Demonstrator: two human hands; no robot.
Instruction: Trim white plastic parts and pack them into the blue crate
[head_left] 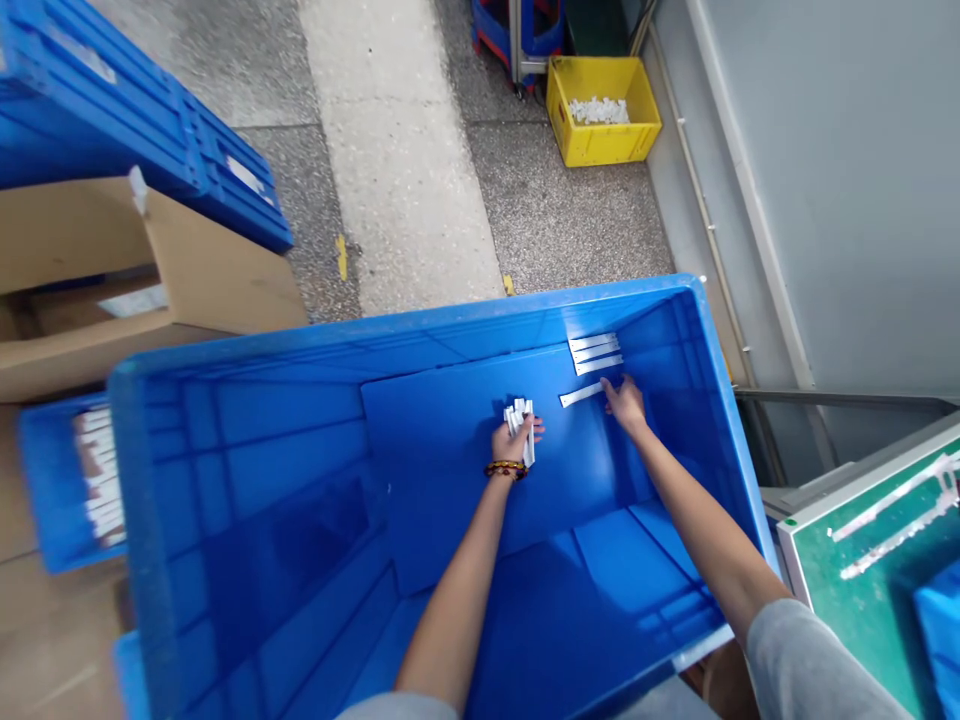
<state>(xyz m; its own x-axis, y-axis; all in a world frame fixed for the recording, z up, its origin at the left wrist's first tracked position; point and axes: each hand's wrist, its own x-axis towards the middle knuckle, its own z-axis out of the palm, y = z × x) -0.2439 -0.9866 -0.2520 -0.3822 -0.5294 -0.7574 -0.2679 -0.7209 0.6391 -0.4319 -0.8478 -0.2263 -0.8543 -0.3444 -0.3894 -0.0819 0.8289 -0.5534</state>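
Observation:
Inside the large blue bin, my left hand [510,440] is closed around a small bundle of white strips [528,445], which point up and across the palm. A beaded bracelet circles that wrist. To the right, my right hand [628,405] has its fingertips at the near end of a single white strip [579,395], pinching it low over the blue panel [442,450]. Just beyond that strip lie several more white strips [596,353], side by side near the far right corner. Whether the single strip touches the panel, I cannot tell.
The blue bin's rim [420,312] surrounds both forearms. An open cardboard box [225,280] and stacked blue crates [150,110] stand left. A yellow crate [607,150] with white pieces sits on the floor ahead. A green-topped table [862,610] is at right.

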